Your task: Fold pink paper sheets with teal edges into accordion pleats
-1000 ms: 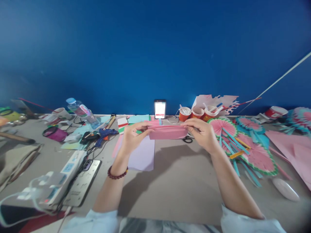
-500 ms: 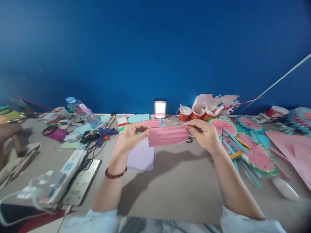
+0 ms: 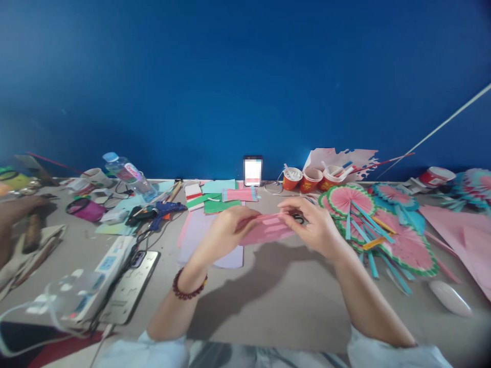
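Note:
A pink pleated paper [image 3: 266, 230] is held over the grey table between both hands. My left hand [image 3: 226, 232] pinches its left end, fingers closed round the folds. My right hand [image 3: 312, 225] grips the right end from above with thumb and fingers pressed together. The hands are close together near the table's middle. A pale lilac sheet [image 3: 209, 240] lies flat on the table under and left of my left hand. A dark bead bracelet [image 3: 188, 289] circles my left wrist.
Pink-and-green paper fans with blue strips [image 3: 378, 225] crowd the right. Red paper cups [image 3: 310, 179], a phone [image 3: 252, 171] and coloured sheets [image 3: 218, 199] stand at the back. A blue glue gun [image 3: 164, 210], water bottle [image 3: 128, 176] and power strips [image 3: 115, 278] fill the left. Another person's hand [image 3: 15, 220] shows at far left.
The pink paper was stretched wide between my hands; now both hands have come together and lowered, squeezing the pleats closer. The other person's hand at left has shifted.

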`<state>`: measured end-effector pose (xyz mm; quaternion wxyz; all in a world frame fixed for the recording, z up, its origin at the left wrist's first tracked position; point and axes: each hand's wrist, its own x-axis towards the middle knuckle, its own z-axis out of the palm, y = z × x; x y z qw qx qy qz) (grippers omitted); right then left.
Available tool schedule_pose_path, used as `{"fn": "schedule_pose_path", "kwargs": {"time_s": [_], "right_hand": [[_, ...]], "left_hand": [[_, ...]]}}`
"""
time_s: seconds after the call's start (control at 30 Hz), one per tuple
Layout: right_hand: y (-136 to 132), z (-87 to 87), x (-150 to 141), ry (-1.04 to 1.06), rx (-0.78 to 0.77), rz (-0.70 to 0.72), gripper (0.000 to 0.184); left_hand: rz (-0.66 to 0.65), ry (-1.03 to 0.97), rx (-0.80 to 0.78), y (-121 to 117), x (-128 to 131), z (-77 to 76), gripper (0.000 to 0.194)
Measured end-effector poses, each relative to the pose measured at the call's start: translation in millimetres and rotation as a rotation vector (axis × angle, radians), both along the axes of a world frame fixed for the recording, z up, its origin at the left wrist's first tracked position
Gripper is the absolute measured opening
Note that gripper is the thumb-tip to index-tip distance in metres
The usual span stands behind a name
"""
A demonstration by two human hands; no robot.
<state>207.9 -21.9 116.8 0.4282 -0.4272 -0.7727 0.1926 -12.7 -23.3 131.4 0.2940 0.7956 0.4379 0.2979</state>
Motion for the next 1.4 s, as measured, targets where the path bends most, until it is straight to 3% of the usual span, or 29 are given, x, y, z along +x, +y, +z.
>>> {"fn": "schedule_pose_path", "kwargs": {"time_s": [0.3, 0.43, 0.6, 0.67, 1.0, 1.2, 1.4], "right_hand": [[-5, -2.8, -9, 0.203, -0.087, -0.009, 0.02], [-5, 1.6, -10, 0.384, -0.233, 0.041, 0.022], [0, 2.1, -9, 0.567, -0.454, 0.053, 0.032], [0, 1.0, -10, 0.609, -0.481, 0.038, 0.028], [-19, 6.0, -20, 0.438, -0.224, -0.07, 0.005], [-29, 10.1, -21, 0.387, -0.065, -0.027, 0.008], [-37, 16.1, -20, 0.31, 0.068, 0.008, 0.015]], "left_hand": [[0.01, -0.207, 0.097, -6, 20, -12.4, 0.023], [0.079, -0.223, 0.173, -9, 24, -13.9, 0.022], [0.074, -0.272, 0.284, -13, 30, -15.3, 0.017], [0.069, -0.293, 0.301, -14, 32, -15.4, 0.016], [0.097, -0.477, 0.24, -16, 34, -16.5, 0.008], [0.035, -0.665, 0.172, -13, 37, -21.2, 0.006], [-0.03, -0.718, 0.191, -11, 38, -29.4, 0.009]]}}
